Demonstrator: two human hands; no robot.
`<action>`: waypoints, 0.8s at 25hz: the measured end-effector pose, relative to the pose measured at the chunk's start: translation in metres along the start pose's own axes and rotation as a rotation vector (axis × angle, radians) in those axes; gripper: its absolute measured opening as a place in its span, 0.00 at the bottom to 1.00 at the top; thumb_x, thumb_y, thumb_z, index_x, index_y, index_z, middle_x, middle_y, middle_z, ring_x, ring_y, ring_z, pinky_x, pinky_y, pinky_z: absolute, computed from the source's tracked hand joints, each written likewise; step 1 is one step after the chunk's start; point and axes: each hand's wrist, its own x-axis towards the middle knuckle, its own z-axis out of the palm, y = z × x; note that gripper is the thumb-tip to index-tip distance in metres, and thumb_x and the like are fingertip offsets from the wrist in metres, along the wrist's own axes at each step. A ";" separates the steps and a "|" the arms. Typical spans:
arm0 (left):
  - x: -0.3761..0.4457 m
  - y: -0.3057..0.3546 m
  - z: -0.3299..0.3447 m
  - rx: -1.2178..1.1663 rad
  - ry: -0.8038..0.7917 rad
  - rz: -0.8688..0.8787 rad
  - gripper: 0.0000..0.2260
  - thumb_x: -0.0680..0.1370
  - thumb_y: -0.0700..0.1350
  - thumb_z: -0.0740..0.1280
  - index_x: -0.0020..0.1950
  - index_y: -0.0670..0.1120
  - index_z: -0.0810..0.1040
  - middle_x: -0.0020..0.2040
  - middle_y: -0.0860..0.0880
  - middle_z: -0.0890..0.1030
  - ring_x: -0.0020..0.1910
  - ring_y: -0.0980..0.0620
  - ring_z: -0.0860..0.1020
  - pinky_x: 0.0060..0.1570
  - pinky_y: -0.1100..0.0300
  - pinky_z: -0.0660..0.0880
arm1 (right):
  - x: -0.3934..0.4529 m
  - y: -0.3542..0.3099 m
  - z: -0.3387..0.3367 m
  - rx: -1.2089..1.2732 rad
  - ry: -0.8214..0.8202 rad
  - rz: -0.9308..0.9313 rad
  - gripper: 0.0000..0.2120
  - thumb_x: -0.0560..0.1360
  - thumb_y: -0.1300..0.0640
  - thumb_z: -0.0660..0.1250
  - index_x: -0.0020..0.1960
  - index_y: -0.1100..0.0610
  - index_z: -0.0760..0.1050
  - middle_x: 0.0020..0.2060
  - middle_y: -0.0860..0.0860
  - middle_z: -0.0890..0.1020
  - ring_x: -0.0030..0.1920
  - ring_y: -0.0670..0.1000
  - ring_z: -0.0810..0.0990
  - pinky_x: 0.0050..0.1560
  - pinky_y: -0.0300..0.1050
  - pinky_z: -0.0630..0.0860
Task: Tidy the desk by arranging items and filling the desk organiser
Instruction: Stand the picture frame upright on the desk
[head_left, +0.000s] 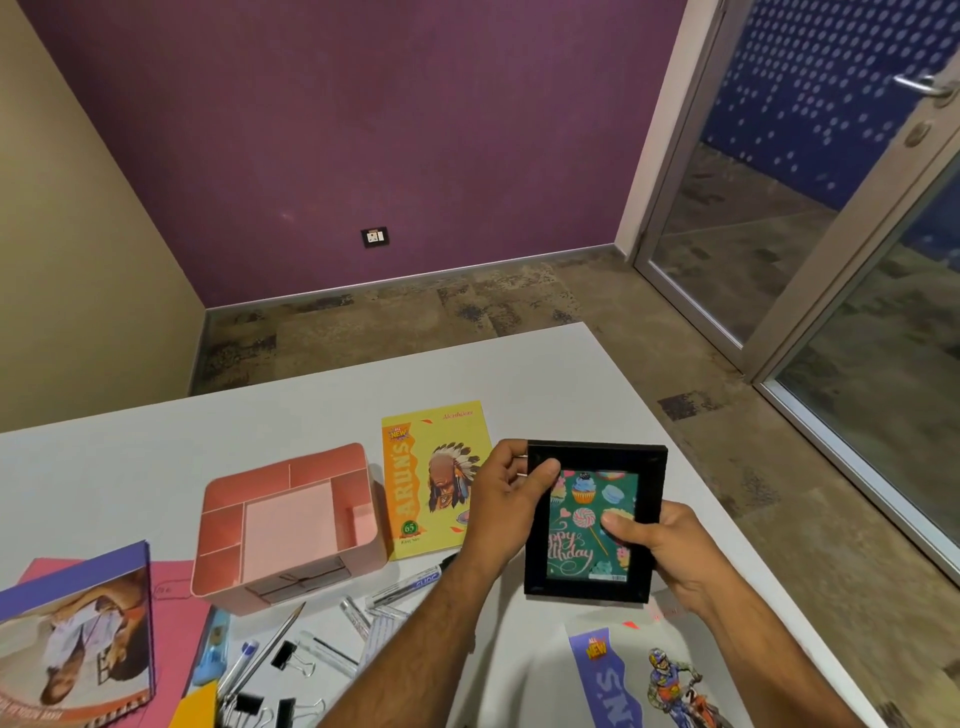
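Nearest the camera, at the bottom right edge of the white table (519, 374), lies a notebook with a motocross rider on its cover (639, 675). At the bottom left lies a purple-edged notebook (78, 634) on top of a pink folder (176, 639). Between these, loose stationery is scattered on the table: black binder clips (284, 656), a pencil (275, 644), a blue pen (241, 662) and a marker (410, 582) that runs under the left forearm.

Above this clutter, both hands hold a black picture frame (595, 519) tilted up, clear of the table. The frame contains a green "Happy Birthday" card with cupcakes and lollipops. The left hand (501, 506) grips the frame's left edge, thumb on the front near the top left corner. The right hand (660, 551) grips the right edge, thumb pressed onto the card face, fingers wrapped behind.

Left of the frame stands the pink desk organiser (291, 525), upright on the table. Its large central compartment and its narrow side compartments show nothing inside. A drawer front with a bow faces the camera.

Just beside the organiser, to its right, a yellow "Arun's" notebook (434, 478) lies flat; the left hand overlaps its right edge in view.

Beyond the table are patterned carpet, a purple wall with a wall socket (375, 237), and a glass door (810, 208) at right.
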 end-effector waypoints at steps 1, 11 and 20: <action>0.005 0.000 0.000 0.000 -0.005 -0.001 0.08 0.78 0.43 0.69 0.55 0.43 0.75 0.48 0.44 0.84 0.45 0.51 0.85 0.43 0.53 0.82 | 0.005 0.001 0.001 0.015 0.018 -0.005 0.26 0.58 0.59 0.78 0.55 0.64 0.80 0.49 0.61 0.85 0.48 0.61 0.85 0.47 0.53 0.82; 0.089 -0.068 -0.030 0.909 0.055 0.153 0.16 0.78 0.59 0.58 0.60 0.52 0.76 0.56 0.54 0.80 0.56 0.52 0.76 0.56 0.52 0.74 | 0.114 -0.043 -0.003 0.119 0.203 -0.112 0.15 0.69 0.65 0.74 0.55 0.61 0.80 0.50 0.57 0.86 0.49 0.58 0.85 0.51 0.54 0.80; 0.123 -0.131 -0.042 1.473 -0.072 0.115 0.33 0.77 0.68 0.45 0.79 0.55 0.52 0.81 0.51 0.46 0.79 0.44 0.43 0.73 0.38 0.37 | 0.235 -0.085 -0.008 0.045 0.239 -0.178 0.12 0.72 0.64 0.73 0.54 0.59 0.79 0.49 0.55 0.85 0.47 0.55 0.86 0.47 0.54 0.82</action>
